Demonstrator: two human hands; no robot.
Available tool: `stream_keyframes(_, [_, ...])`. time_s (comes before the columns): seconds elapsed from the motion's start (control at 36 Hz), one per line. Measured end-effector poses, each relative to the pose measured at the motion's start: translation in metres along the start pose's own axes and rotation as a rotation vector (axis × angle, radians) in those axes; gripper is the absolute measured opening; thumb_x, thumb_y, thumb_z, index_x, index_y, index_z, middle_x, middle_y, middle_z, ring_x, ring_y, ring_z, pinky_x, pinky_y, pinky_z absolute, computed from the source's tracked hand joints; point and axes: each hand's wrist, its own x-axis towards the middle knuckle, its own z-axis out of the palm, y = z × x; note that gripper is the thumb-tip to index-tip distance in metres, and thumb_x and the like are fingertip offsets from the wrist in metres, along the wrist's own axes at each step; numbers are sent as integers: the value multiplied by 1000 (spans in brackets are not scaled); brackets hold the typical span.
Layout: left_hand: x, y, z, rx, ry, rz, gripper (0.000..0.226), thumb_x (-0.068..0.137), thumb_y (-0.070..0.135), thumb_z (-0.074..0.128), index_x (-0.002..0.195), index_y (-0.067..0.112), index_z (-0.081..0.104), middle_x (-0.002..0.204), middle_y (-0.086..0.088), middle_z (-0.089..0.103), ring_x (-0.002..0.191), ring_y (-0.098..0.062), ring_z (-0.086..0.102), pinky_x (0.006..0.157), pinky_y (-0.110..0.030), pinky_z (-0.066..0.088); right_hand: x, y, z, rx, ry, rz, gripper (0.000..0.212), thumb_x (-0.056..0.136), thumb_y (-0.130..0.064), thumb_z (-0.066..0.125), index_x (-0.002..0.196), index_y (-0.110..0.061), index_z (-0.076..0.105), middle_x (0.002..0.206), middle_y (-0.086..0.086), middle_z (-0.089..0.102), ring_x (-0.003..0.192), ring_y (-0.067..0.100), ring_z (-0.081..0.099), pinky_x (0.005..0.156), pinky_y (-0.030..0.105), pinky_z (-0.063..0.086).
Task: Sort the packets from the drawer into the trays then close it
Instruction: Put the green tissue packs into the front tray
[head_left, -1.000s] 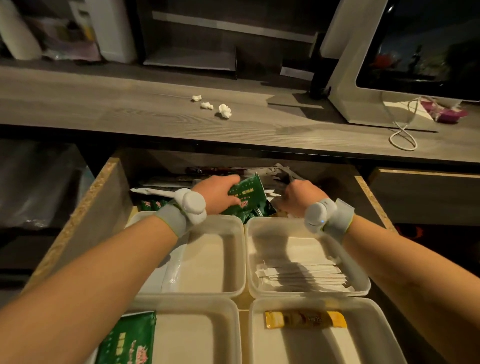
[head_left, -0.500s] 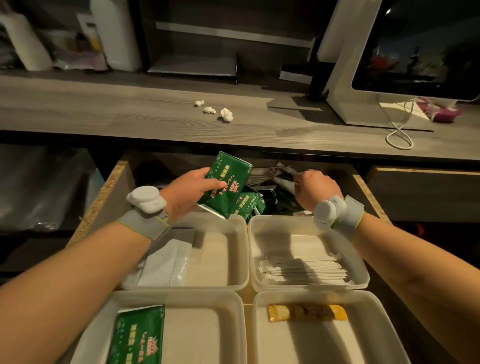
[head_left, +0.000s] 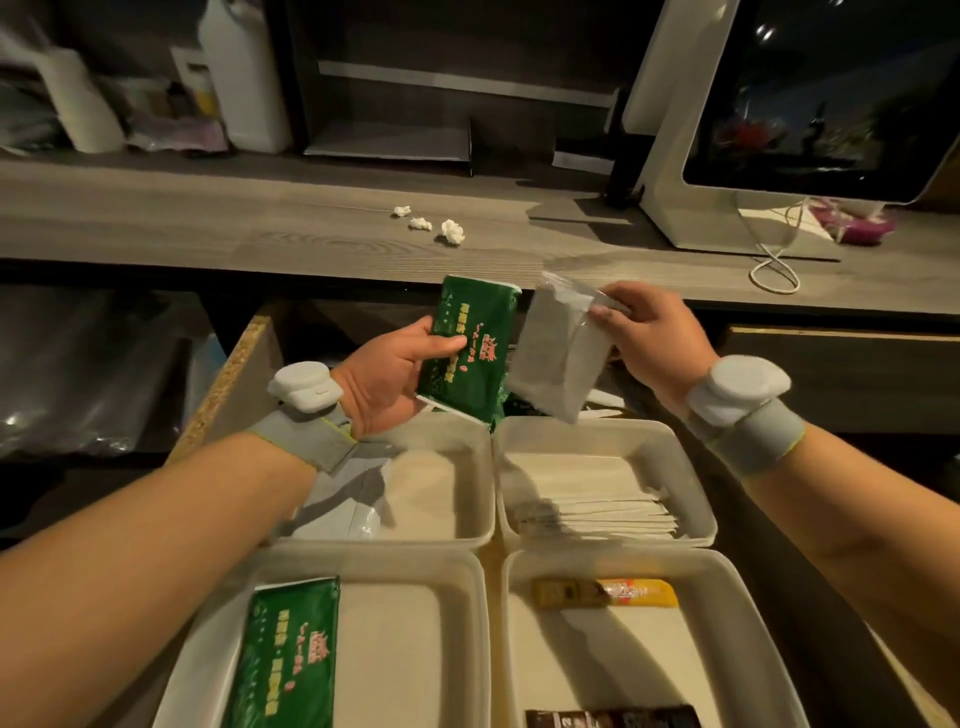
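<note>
My left hand (head_left: 387, 374) grips a green packet (head_left: 470, 348) upright above the back of the open drawer (head_left: 236, 374). My right hand (head_left: 652, 338) pinches a clear packet with white contents (head_left: 558, 358) by its top corner, right beside the green one. Four white trays fill the drawer's front. The far left tray (head_left: 472, 488) holds a clear white packet (head_left: 343, 504). The far right tray (head_left: 711, 519) holds thin white sachets (head_left: 597, 512). The near left tray (head_left: 467, 623) holds another green packet (head_left: 285, 654). The near right tray (head_left: 769, 649) holds a yellow stick (head_left: 608, 592) and a dark packet (head_left: 613, 719).
More packets lie dim at the drawer's back, behind my hands. A grey wooden counter (head_left: 208, 223) runs above the drawer, with three crumpled paper bits (head_left: 431, 226), a white monitor stand (head_left: 691, 208) and a looped white cable (head_left: 774, 265). A closed drawer front (head_left: 841, 364) sits to the right.
Both hands have risen out of the drawer's back. The left lifted the green packet higher; the right, earlier reaching among the packets, now holds up the clear white one.
</note>
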Motion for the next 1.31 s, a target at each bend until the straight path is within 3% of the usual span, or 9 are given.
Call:
stream_keyframes(0.11, [-4, -1, 2, -40, -35, -26, 30, 90, 2, 52, 118, 9, 59, 102, -15, 71, 90, -27, 71, 91, -46, 54, -5, -14, 25, 348, -99, 187, 10, 94, -15, 59, 96, -18, 68, 102, 11, 72, 97, 26, 70, 83, 45, 59])
stream_keyframes(0.31, [-19, -3, -20, 47, 145, 8, 29, 96, 4, 47, 123, 7, 57, 105, -19, 69, 89, -29, 71, 86, -47, 56, -11, -32, 76, 659, -191, 442, 32, 87, -19, 69, 108, 5, 64, 98, 24, 57, 84, 34, 55, 79, 48, 53])
stream_keyframes(0.53, [-43, 12, -67, 148, 526, 37, 30, 95, 7, 52, 124, 3, 59, 100, -14, 70, 83, -25, 70, 83, -44, 57, -22, -28, 131, 409, -364, 490, 18, 83, 3, 67, 101, 4, 67, 104, 21, 70, 96, 36, 68, 82, 47, 59])
stream_keyframes(0.78, [-54, 20, -104, 290, 623, 84, 29, 91, -2, 53, 115, 11, 62, 113, -19, 69, 102, -35, 67, 97, -54, 49, -44, -20, 188, 211, -612, 573, 15, 82, 13, 61, 76, 0, 64, 68, 12, 68, 54, 21, 69, 50, 28, 60])
stream_keyframes(0.83, [-53, 19, -100, 292, 604, 70, 26, 91, -2, 52, 112, 11, 62, 107, -17, 71, 98, -33, 69, 93, -51, 52, -44, -18, 194, -22, -669, 438, 10, 88, -1, 60, 87, 7, 67, 67, 12, 69, 48, 15, 69, 46, 24, 57])
stream_keyframes(0.92, [-50, 18, -96, 283, 603, 50, 27, 90, -1, 52, 115, 5, 59, 107, -20, 71, 96, -32, 70, 90, -49, 54, -39, -15, 191, -419, -717, 160, 25, 91, -22, 56, 97, -2, 71, 84, 12, 75, 72, 24, 74, 69, 38, 62])
stream_keyframes(1.06, [-39, 18, -91, 338, 616, -15, 35, 81, 3, 58, 116, 1, 58, 110, -23, 68, 99, -36, 69, 91, -53, 53, -14, -13, 149, -419, -598, 85, 22, 95, -20, 55, 86, -5, 68, 74, 10, 73, 58, 21, 70, 54, 31, 60])
stream_keyframes(1.22, [-9, 17, -83, 431, 584, -114, 38, 72, 17, 65, 106, -2, 66, 107, -27, 69, 100, -41, 68, 92, -59, 51, 40, 22, 115, -592, -262, 231, 29, 89, -29, 58, 84, -2, 67, 81, 16, 66, 75, 32, 65, 63, 34, 51])
stream_keyframes(1.31, [1, 15, -65, 472, 513, -170, 15, 86, 12, 61, 97, 3, 65, 97, -20, 70, 86, -34, 69, 93, -48, 53, 54, 41, 111, -659, -245, 303, 34, 88, -33, 58, 96, -2, 69, 93, 16, 71, 83, 34, 67, 68, 36, 53])
